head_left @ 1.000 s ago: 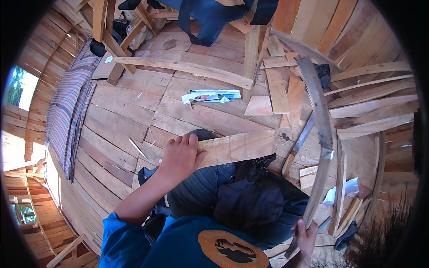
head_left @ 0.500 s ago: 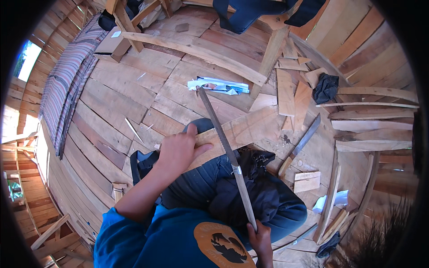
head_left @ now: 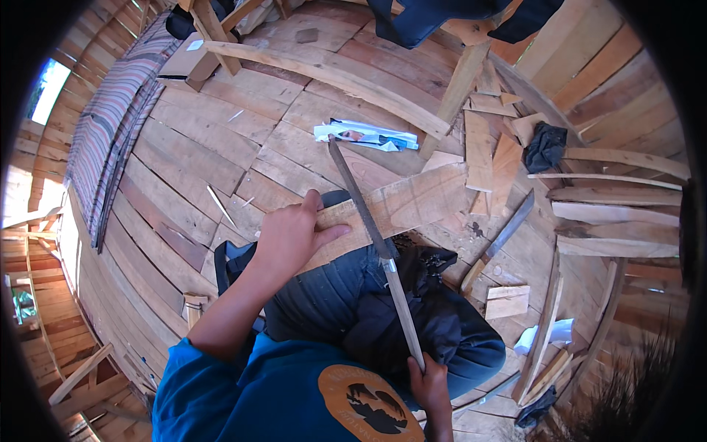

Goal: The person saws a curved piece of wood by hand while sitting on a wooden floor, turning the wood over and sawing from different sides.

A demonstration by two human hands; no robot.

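Observation:
My left hand (head_left: 289,234) grips the near end of a flat wooden board (head_left: 423,195), thumb along its face and the other fingers around its edge. The board slants across my raised knee toward the upper right. My right hand (head_left: 429,383), low in the view, is closed round the end of a long pale handle (head_left: 403,309). A metal collar joins that handle to a long, narrow, dark blade (head_left: 352,188). The blade crosses over the board just beyond my left thumb, its tip pointing away from me. Whether its edge touches the wood I cannot tell.
A large knife (head_left: 508,232) with a wooden handle lies on the plank floor to the right. Board offcuts (head_left: 479,151), a black crumpled bag (head_left: 546,146) and a curved plank (head_left: 324,77) lie around. A crumpled white-blue wrapper (head_left: 368,137) sits beyond the blade tip.
The board's far end has swung slightly up and right. My right hand and the blade have shifted only slightly. Both hands keep their holds.

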